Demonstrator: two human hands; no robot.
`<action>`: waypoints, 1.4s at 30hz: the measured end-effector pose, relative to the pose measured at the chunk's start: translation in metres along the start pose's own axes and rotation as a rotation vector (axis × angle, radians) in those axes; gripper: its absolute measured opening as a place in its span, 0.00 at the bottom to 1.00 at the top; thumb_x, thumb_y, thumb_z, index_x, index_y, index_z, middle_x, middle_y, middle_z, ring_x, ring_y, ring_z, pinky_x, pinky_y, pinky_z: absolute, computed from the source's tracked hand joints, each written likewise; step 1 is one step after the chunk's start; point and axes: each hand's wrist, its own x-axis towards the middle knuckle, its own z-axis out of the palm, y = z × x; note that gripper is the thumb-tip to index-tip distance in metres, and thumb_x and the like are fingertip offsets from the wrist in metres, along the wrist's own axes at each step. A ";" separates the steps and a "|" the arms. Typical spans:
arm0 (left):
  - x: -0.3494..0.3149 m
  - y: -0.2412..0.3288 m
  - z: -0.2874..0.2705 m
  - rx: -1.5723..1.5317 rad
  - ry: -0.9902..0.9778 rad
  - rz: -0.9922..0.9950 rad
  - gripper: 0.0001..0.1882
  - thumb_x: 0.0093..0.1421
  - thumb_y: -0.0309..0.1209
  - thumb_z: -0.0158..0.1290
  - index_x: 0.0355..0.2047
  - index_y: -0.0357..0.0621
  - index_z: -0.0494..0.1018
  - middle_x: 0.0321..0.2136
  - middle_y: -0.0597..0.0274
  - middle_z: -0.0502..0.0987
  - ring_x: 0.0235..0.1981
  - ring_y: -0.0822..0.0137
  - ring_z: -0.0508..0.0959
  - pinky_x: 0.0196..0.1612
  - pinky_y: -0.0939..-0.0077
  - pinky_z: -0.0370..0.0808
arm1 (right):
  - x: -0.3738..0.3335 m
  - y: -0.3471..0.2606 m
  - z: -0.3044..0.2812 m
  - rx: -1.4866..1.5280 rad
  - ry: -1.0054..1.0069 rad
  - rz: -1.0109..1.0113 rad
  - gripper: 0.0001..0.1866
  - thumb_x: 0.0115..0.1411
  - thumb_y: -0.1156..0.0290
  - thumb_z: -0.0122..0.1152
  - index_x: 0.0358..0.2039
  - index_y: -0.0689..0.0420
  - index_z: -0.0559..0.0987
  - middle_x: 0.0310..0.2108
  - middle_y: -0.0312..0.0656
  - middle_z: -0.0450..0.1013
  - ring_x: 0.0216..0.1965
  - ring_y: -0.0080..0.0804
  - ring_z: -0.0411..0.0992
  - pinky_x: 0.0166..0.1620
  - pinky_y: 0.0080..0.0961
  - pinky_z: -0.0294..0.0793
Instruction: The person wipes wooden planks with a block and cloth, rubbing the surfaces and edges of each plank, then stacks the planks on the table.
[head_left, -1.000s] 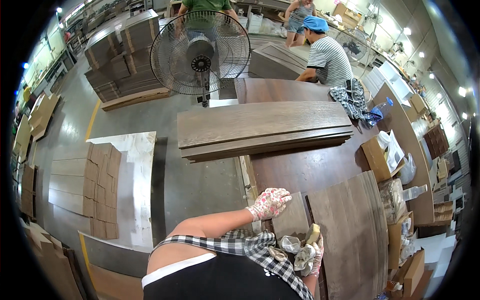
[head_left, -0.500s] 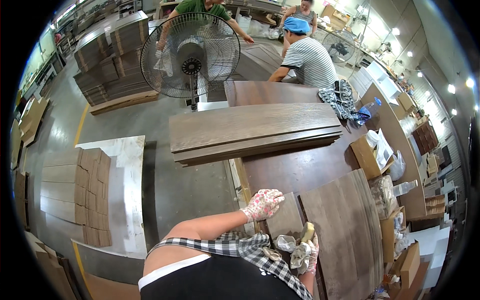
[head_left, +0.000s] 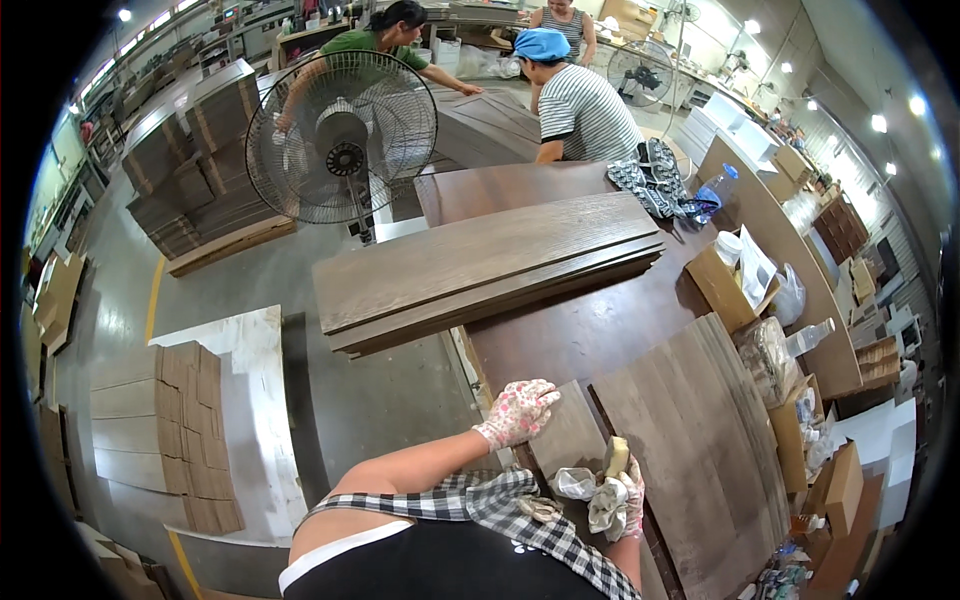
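Observation:
My left hand (head_left: 517,412), in a white glove with pink dots, is closed at the far left corner of a narrow brown wooden board (head_left: 568,432). Its fingers curl against the board's edge, and the fingertips are partly hidden. My right hand (head_left: 633,503), gloved too, is closed around a crumpled greyish cloth (head_left: 607,508) and a yellowish sponge-like block (head_left: 617,456) over the same board. A second pale crumpled cloth (head_left: 574,483) sits just left of it. Immediately to the right lies a row of overlapping brown boards (head_left: 690,440).
A stack of long brown panels (head_left: 490,262) lies across the reddish-brown table (head_left: 560,335). Beyond it stand a fan (head_left: 345,155) and co-workers. A cardboard box (head_left: 722,290) and bottles line the right side. Stacked boards (head_left: 160,430) rest on a white sheet at left.
The whole view has shifted and turned slightly. Both hands keep their places at the narrow board, with the cloth and block still in the right. A co-worker in green leans more into view.

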 end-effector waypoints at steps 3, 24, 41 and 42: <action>0.001 0.004 -0.005 0.015 -0.031 -0.014 0.17 0.51 0.32 0.48 0.42 0.43 0.71 0.44 0.56 0.71 0.48 0.58 0.70 0.49 0.64 0.67 | -0.004 -0.005 0.008 0.024 -0.006 0.006 0.28 0.49 0.70 0.58 0.52 0.58 0.63 0.35 0.44 0.71 0.29 0.33 0.73 0.31 0.27 0.76; -0.002 0.001 0.000 0.015 -0.042 -0.025 0.17 0.51 0.33 0.49 0.42 0.44 0.71 0.45 0.58 0.71 0.49 0.59 0.69 0.49 0.63 0.65 | 0.002 0.002 -0.011 0.088 -0.023 0.080 0.26 0.50 0.68 0.59 0.50 0.53 0.64 0.35 0.44 0.71 0.29 0.38 0.73 0.26 0.31 0.76; 0.001 0.005 -0.006 -0.001 0.000 -0.016 0.17 0.48 0.31 0.51 0.40 0.42 0.72 0.42 0.55 0.72 0.46 0.57 0.71 0.48 0.65 0.69 | 0.003 0.005 -0.016 0.136 -0.050 0.069 0.25 0.51 0.70 0.57 0.51 0.55 0.64 0.36 0.46 0.71 0.30 0.38 0.73 0.31 0.31 0.76; 0.001 0.005 -0.007 -0.002 0.000 -0.016 0.17 0.48 0.31 0.51 0.40 0.42 0.72 0.42 0.55 0.72 0.46 0.57 0.71 0.48 0.65 0.69 | 0.002 0.004 -0.015 0.139 -0.045 0.066 0.25 0.52 0.70 0.57 0.51 0.55 0.64 0.36 0.46 0.71 0.31 0.38 0.73 0.31 0.31 0.77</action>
